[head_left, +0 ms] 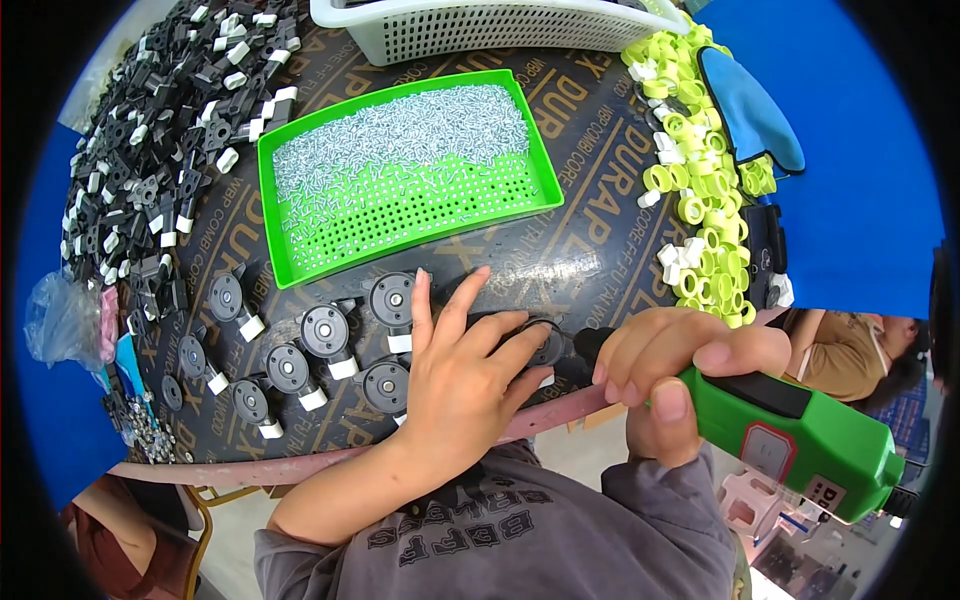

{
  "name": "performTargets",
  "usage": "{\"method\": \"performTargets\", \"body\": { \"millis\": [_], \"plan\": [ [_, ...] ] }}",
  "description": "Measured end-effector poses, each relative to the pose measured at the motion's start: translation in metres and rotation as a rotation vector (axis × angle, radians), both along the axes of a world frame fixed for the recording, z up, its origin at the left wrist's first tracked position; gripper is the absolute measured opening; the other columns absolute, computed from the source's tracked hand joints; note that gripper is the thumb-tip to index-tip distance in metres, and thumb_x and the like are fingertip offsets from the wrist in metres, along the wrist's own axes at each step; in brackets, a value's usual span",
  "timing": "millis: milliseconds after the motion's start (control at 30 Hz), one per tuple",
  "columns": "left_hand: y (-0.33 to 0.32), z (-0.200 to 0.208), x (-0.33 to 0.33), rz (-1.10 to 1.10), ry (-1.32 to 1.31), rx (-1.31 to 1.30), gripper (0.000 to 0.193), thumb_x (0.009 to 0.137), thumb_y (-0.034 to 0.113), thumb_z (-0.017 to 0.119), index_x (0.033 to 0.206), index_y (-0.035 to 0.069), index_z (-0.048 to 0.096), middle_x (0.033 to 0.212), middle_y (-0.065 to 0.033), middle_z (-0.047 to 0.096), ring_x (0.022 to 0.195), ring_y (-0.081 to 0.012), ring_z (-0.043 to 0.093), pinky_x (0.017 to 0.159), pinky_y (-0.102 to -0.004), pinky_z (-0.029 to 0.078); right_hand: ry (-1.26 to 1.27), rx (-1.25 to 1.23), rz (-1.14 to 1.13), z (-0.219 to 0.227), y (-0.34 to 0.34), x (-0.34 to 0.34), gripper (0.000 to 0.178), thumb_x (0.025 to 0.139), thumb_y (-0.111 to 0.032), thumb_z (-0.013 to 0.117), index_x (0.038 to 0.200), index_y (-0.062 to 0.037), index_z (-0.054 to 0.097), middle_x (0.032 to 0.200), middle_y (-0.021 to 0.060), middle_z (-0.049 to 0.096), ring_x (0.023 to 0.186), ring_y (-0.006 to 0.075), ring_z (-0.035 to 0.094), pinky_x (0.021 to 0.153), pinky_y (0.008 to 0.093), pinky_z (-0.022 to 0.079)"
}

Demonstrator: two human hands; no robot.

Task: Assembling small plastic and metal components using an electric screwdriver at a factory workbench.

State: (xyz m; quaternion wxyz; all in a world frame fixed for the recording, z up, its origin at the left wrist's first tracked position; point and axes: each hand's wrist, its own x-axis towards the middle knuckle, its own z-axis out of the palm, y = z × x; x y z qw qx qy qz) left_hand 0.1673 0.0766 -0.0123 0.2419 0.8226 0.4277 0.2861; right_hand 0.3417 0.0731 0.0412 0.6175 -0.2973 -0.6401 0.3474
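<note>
My right hand (668,365) is wrapped around a green electric screwdriver (825,440), held nearly level, its dark nose (592,346) pointing left. Right at that nose is a black round plastic part (552,343) on the table. My left hand (462,372) has its thumb and index finger gripping this part, while its ring and little fingers stretch out over the board. Fingers cover much of the part, and the driver's bit cannot be made out. Several similar black round parts (289,368) with white tabs lie left of my left hand.
Beyond my hands is a green perforated tray (410,222) of small screws (420,125). A white basket (500,35) stands behind it. Black parts (130,180) heap up left; yellow-green rings (712,260) and a blue glove (750,110) lie right. Other people (850,350) sit nearby.
</note>
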Motion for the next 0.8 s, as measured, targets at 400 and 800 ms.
{"method": "performTargets", "body": {
  "millis": [400, 800],
  "plan": [
    [-0.002, -0.003, 0.002, -0.012, 0.023, 0.115, 0.037, 0.074, 0.022, 0.08, 0.107, 0.008, 0.073, 0.104, -0.0067, 0.067, 0.129, -0.0328, 0.048, 0.112, -0.067, 0.02, 0.043, 0.151, 0.122, -0.007, 0.011, 0.007, 0.044, 0.08, 0.013, 0.063, 0.115, 0.0009, 0.039, 0.065, 0.0095, 0.056, 0.05, 0.0198, 0.054, 0.048, 0.0355, 0.049],
    [0.003, 0.004, 0.004, -0.008, 0.056, 0.003, 0.046, 0.071, 0.022, 0.08, 0.111, 0.003, 0.067, 0.097, -0.0063, 0.065, 0.125, -0.0292, 0.05, 0.115, -0.0628, 0.019, -0.088, -0.127, 0.157, 0.011, 0.016, 0.002, 0.022, 0.083, 0.002, 0.065, 0.087, -0.0053, 0.045, 0.062, 0.0089, 0.055, 0.05, 0.021, 0.054, 0.049, 0.035, 0.046]
  ]
}}
